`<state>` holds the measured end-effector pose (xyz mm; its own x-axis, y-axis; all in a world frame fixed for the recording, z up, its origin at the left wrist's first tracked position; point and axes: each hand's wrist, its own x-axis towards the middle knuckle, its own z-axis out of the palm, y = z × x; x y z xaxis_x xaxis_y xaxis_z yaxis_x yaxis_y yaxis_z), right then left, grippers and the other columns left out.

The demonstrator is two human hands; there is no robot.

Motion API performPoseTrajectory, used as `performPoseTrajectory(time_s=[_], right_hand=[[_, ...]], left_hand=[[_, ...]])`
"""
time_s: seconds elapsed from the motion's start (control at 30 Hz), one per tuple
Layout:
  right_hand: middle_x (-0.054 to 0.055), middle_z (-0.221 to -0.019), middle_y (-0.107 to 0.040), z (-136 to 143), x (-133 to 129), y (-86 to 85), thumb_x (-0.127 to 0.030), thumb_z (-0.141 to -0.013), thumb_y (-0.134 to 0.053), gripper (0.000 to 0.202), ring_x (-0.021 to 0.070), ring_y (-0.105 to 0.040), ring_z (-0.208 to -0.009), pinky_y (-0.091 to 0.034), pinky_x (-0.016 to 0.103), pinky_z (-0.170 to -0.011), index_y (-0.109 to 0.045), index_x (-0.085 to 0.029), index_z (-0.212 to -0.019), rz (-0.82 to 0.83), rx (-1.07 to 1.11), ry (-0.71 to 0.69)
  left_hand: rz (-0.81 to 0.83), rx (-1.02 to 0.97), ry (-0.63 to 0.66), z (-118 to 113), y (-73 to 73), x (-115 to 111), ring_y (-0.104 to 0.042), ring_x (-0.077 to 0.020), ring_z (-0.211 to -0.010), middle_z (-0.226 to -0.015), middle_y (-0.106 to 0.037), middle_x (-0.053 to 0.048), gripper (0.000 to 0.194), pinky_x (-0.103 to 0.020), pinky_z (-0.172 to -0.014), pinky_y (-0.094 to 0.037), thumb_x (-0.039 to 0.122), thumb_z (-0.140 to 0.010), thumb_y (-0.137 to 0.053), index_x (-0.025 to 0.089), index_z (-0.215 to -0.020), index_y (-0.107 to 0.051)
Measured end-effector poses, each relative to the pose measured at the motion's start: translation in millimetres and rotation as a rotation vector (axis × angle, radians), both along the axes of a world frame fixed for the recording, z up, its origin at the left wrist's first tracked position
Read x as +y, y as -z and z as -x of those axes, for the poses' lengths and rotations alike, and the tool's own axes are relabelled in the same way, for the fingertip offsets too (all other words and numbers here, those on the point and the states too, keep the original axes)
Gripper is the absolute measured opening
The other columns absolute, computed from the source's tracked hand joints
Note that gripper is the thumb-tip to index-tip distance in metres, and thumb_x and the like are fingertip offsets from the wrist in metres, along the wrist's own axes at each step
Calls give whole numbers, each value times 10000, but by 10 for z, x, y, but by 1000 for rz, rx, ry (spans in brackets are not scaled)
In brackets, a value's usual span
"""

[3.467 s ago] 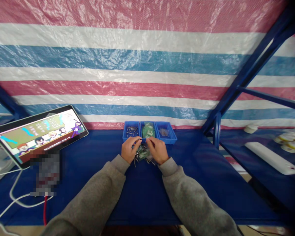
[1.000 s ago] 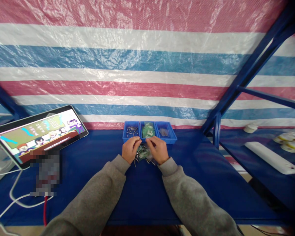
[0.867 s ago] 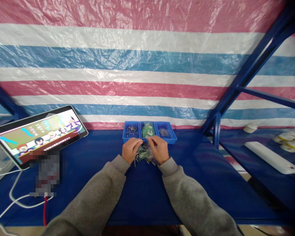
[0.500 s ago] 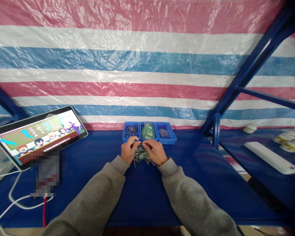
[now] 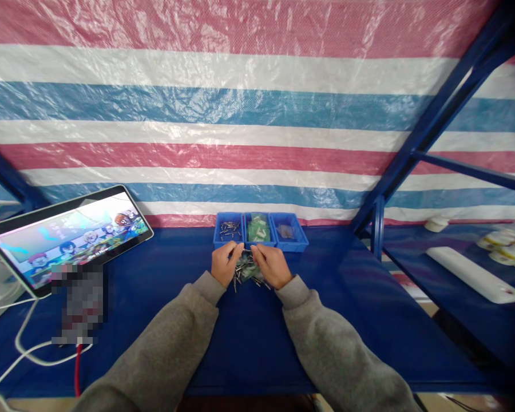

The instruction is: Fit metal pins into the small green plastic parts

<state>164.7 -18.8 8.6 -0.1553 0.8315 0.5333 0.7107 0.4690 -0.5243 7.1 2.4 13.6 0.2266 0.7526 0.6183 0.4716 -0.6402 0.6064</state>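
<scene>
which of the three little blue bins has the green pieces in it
The middle bin of the row holds the green pieces. The left bin holds small metal pins, and the right bin holds only a few dark bits.

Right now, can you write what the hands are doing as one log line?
left hand: on mixed pile | right hand: on pile, fingertips meeting left | three blue bins: behind pile | tablet: left, playing cartoon

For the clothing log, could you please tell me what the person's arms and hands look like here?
Both arms wear loose grey fleece-like sleeves with ribbed cuffs that end at the wrists. The left hand and right hand are bare: no gloves, and no rings, watch or markings can be seen.
</scene>
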Motion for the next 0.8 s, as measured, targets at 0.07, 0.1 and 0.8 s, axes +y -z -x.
performPoseTrajectory(time_s=[0.07,0.1,0.8], right_hand=[[4,-560,-536,-1,1,0,-351,-943,-301,417,108,-522,-553,-356,205,-605,-483,-188,-605,-5,-10,7],[5,-561,-537,-4,1,-3,-351,-942,-301,420,108,-522,-555,-355,206,-604,-489,-187,-605,-9,-11,16],[3,-602,-574,-39,63,40,-337,-884,-436,297,118,-521,-577,-333,216,-589,-552,-189,-654,-13,-48,99]], left_hand=[[-63,32,-40,14,-30,2,-418,-69,-484,-500,-436,41,363,-196,-530,-351,307,-870,-455,155,-542,-469],[-104,35,-66,24,-56,15,-417,-72,-494,-512,-439,39,347,-200,-540,-351,303,-867,-464,155,-553,-478],[-192,261,-50,232,-237,286,-565,-142,-842,-911,-611,-37,180,-267,-804,-434,252,-885,-413,190,-933,-575]])
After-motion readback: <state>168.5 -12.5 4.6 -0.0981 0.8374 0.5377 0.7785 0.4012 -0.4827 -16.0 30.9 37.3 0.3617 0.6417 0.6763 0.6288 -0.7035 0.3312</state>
